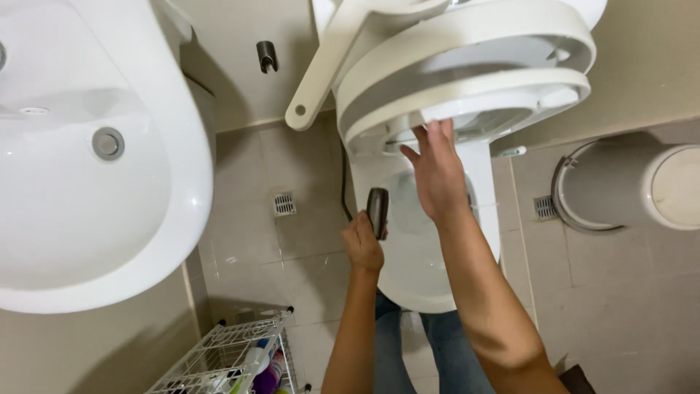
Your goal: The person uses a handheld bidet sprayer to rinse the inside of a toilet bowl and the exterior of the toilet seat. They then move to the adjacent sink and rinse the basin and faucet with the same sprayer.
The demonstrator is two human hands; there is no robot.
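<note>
Where the view begins, at the person's own jeans (445,350) and forearms, the two bare hands rise over a white toilet bowl (412,270). The left hand (362,244) is closed in a fist around a dark handle (378,211), which stands upright just above the bowl's near side; what its lower end carries is hidden, so I cannot tell whether it is a brush or a sprayer. The right hand (437,175) is open, fingers straight and together, its fingertips touching the underside of the raised seat (467,102), which tilts back with the lid (467,36) behind it. Judging from this, the lifting step is in hand: the seat looks nearly up but not yet resting. Any further move would call for a steady push until seat and lid lean safely, with the handle kept clear of the rim. Beside the legs stands a white wire rack (233,350) of bottles; to the left hangs a sink (95,182); farther off, a floor drain (284,203) and a round bin (627,186) on the tiled floor (627,306).
</note>
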